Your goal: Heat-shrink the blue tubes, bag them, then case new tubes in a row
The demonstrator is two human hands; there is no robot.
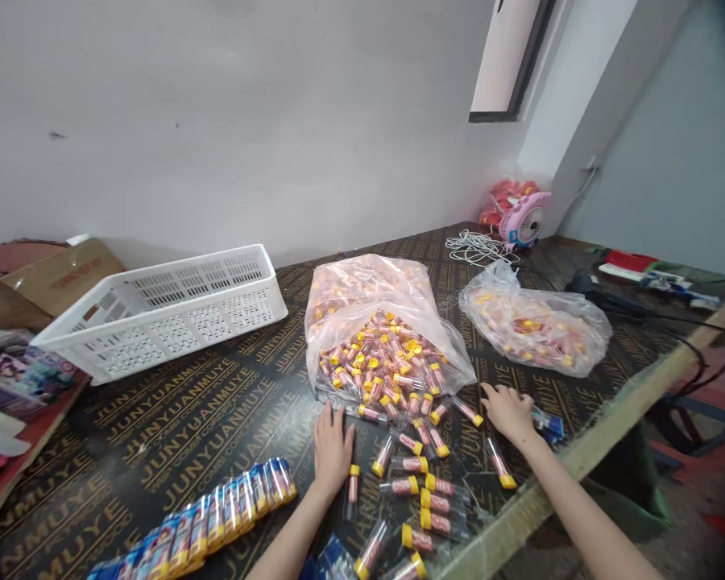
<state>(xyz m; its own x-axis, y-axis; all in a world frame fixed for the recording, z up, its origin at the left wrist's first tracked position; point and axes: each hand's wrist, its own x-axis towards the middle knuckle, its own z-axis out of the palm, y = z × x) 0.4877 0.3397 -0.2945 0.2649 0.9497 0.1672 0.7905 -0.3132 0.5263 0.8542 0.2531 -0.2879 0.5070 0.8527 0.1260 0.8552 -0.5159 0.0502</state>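
Note:
An open clear plastic bag lies on the table, spilling small clear tubes with yellow caps and red-and-white contents. Several loose tubes are spread between my hands. My left hand rests on the table left of the spill, fingers stretched out and holding nothing; a single tube lies just beside its wrist. On the other side, my right hand has its fingers apart above the tabletop, close to a tube and holding nothing visible. Another tube lies below it.
A row of blue-and-yellow packets lies front left, behind it a white plastic basket. A second bag of tubes, a white cable and a pink fan are at the right. The table's wooden edge runs along the right.

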